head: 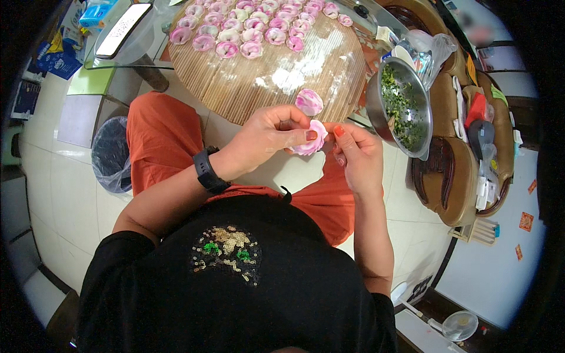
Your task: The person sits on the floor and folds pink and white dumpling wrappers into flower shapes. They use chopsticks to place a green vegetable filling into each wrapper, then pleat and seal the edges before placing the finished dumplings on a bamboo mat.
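Observation:
Between my hands is a pink and white dumpling (310,140) with a ruffled edge along its lower side. My left hand (269,136) pinches it between thumb and fingers from the left. From the right, my right hand (359,152) has its fingertips at the dumpling's edge, the thumb bent close to the index finger. Just beyond the fingers, a flat pink-marbled dough wrapper (309,102) lies on the front of a round slatted wooden board (212,84). Rows of shaped pink dumplings (251,35) cover the board's far part, and white flour is scattered over the middle.
A steel bowl (373,95) of chopped green filling stands right of the board. A phone (124,31) rests on a container lid at the left of the glass table. A lined waste bin (110,154) is by my left knee. A brown leather sofa (446,176) holds assorted items.

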A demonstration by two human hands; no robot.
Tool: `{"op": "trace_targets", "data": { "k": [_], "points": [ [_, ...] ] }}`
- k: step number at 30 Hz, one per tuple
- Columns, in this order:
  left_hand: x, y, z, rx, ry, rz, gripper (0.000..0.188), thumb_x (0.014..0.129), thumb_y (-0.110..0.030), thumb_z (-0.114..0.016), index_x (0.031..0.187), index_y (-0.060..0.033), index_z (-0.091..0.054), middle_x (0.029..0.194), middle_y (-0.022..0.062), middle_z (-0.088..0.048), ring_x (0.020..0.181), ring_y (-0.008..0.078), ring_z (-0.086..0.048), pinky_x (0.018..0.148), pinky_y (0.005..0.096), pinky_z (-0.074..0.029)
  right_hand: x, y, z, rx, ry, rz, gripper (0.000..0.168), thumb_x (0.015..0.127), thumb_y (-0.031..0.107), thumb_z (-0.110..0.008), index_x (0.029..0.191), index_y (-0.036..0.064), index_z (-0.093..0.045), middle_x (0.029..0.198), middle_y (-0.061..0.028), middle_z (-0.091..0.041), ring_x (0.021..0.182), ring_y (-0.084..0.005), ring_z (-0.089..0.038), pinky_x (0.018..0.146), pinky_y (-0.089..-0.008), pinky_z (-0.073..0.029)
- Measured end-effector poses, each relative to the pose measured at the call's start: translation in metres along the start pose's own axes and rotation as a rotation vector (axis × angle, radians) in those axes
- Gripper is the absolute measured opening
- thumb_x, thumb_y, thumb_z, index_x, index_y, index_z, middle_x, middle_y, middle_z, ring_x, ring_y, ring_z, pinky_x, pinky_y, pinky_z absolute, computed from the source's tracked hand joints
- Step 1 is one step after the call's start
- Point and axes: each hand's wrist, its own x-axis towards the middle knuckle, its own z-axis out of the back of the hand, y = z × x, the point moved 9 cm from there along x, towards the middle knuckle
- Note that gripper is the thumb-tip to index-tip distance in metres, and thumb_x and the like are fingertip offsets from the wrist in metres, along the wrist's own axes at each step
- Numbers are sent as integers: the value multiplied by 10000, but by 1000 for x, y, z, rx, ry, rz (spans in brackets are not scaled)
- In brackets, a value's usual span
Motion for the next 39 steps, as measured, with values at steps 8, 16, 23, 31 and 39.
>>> {"op": "trace_targets", "data": {
  "k": [8,16,23,31,39],
  "points": [
    [-1,7,2,29,13,63,108,867,-108,-656,947,-47,-618,821,-20,-617,725,47,-558,647,199,-454,0,9,-11,-187,26,114,145,872,85,-633,965,-8,-695,729,22,-618,656,-34,-518,581,-199,-434],
    [-1,15,4,-2,63,132,130,864,-140,-665,943,-46,-623,816,-19,-615,706,47,-552,620,201,-453,7,-3,-14,45,140,-120,119,865,77,-638,929,-5,-697,747,19,-627,636,-12,-486,530,-168,-374],
    [-4,28,8,-31,106,260,144,868,-186,-661,948,-73,-624,825,-35,-615,705,35,-561,583,185,-453,9,-1,-24,-142,186,-15,124,866,99,-641,910,-2,-697,725,15,-626,577,-17,-449,509,-173,-348],
    [-6,36,12,-13,152,327,130,880,-199,-643,952,-92,-625,839,-45,-617,701,30,-563,564,176,-455,13,-26,-21,27,199,-308,127,850,116,-628,870,15,-702,662,7,-611,569,-42,-478,513,-179,-369],
    [-8,52,12,-164,148,539,151,882,-168,-628,992,-69,-597,894,5,-631,769,100,-606,612,235,-488,27,-22,-27,-352,385,-376,135,804,146,-665,830,19,-700,617,18,-572,519,-43,-436,452,-195,-314]
  ]
}}
